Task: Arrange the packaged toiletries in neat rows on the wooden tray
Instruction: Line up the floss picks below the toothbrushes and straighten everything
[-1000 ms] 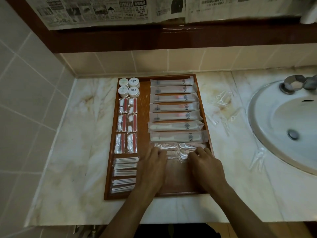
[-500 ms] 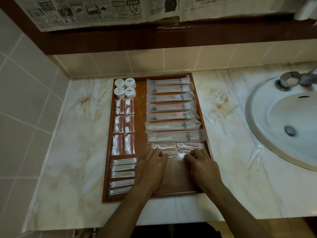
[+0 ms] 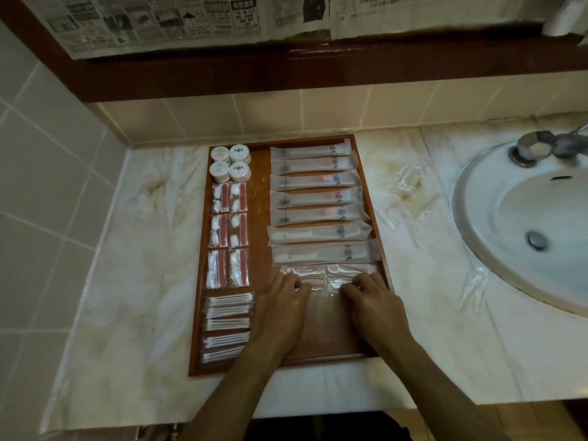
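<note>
Both hands lie palm-down on the wooden tray near its front right corner — the left hand and right hand press their fingertips on the clear floss-pick packets, grasping nothing, just in front of 7 long sachets.

Both hands cover the near half of the clear floss-pick packets, whose count cannot be read. The left hand hides the cotton-swab packets' right ends. At 3 o'clock, the sink and faucet are cropped (newspaper print at 12 is illegible).
</note>
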